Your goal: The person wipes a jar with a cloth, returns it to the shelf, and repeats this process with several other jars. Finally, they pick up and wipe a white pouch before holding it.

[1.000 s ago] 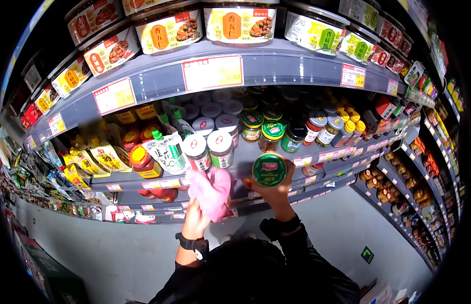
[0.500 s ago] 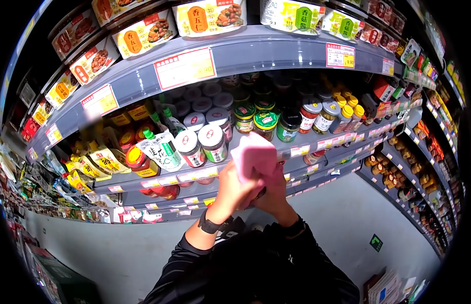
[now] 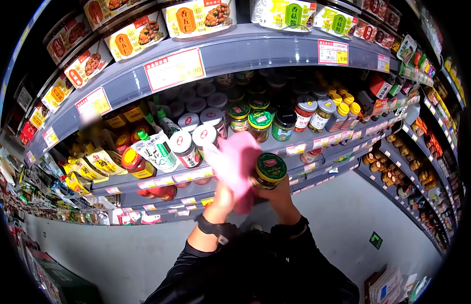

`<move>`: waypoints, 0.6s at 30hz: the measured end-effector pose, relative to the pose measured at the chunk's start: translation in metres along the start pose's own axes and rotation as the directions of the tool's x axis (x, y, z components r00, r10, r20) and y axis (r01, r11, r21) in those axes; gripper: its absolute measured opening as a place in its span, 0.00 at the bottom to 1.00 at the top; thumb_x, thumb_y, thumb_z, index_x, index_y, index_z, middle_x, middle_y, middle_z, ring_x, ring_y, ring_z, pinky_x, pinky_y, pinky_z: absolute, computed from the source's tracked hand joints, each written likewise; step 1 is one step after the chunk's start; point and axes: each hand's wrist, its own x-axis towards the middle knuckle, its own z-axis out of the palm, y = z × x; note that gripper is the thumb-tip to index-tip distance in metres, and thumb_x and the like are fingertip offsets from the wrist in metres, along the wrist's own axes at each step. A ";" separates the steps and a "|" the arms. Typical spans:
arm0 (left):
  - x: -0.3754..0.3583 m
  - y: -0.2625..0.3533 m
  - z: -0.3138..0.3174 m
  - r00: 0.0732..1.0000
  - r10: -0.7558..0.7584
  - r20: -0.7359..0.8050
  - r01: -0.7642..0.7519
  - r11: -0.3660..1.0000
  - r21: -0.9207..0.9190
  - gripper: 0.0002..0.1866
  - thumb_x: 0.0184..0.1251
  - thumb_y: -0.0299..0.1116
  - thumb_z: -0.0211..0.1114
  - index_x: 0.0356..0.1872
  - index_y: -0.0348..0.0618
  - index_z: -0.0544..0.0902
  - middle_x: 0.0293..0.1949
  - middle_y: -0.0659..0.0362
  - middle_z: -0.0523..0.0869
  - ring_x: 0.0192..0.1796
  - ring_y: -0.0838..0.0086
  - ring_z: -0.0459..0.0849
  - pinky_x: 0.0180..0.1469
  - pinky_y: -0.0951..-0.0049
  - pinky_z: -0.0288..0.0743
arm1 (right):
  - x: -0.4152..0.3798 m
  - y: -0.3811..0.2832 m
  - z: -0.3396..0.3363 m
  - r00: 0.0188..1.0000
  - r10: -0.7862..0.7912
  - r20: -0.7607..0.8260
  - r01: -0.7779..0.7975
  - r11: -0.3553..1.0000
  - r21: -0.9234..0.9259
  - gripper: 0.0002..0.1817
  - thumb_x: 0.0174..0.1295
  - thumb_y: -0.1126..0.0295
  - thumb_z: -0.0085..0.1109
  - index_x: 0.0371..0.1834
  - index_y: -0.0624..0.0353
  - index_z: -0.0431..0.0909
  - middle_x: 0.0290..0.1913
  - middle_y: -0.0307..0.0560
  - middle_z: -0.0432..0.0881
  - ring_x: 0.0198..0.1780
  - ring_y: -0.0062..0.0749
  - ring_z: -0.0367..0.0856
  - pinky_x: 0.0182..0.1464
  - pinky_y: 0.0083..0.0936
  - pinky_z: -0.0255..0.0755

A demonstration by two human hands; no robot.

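A pink cloth (image 3: 234, 161) hangs over the fingers of my left hand (image 3: 224, 200), which is closed on it; the cloth hides most of those fingers. Just to the right, my right hand (image 3: 277, 198) grips a glass jar with a green lid (image 3: 271, 168) from below and the side. The jar stands apart from the shelf, its lid facing up toward me. Cloth and jar are side by side, and the cloth's edge meets the jar. Behind them on the shelf are similar green-lidded jars (image 3: 259, 121) and white-lidded jars (image 3: 204, 136).
The curved grey shelf (image 3: 276, 46) above carries large labelled tubs (image 3: 199, 17) and price tags. Pouches (image 3: 157, 151), red-lidded jars and yellow-capped bottles (image 3: 341, 114) line the shelf behind my hands. More stocked shelving (image 3: 422, 172) stands at right, with papers (image 3: 387, 289) low down.
The cloth has swung left and down off the jar, uncovering its green lid. My two hands have moved slightly apart.
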 end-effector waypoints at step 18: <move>0.032 -0.009 -0.019 0.987 -0.158 -0.013 0.145 0.932 -0.331 0.18 0.61 0.30 0.52 0.52 0.36 0.68 0.49 0.52 0.73 0.52 0.65 0.73 0.52 0.68 0.70 | -0.009 -0.011 -0.005 0.980 -0.058 0.190 -0.093 0.708 0.700 0.33 0.39 0.85 0.55 0.55 0.62 0.59 0.50 0.53 0.70 0.50 0.38 0.71 0.45 0.35 0.72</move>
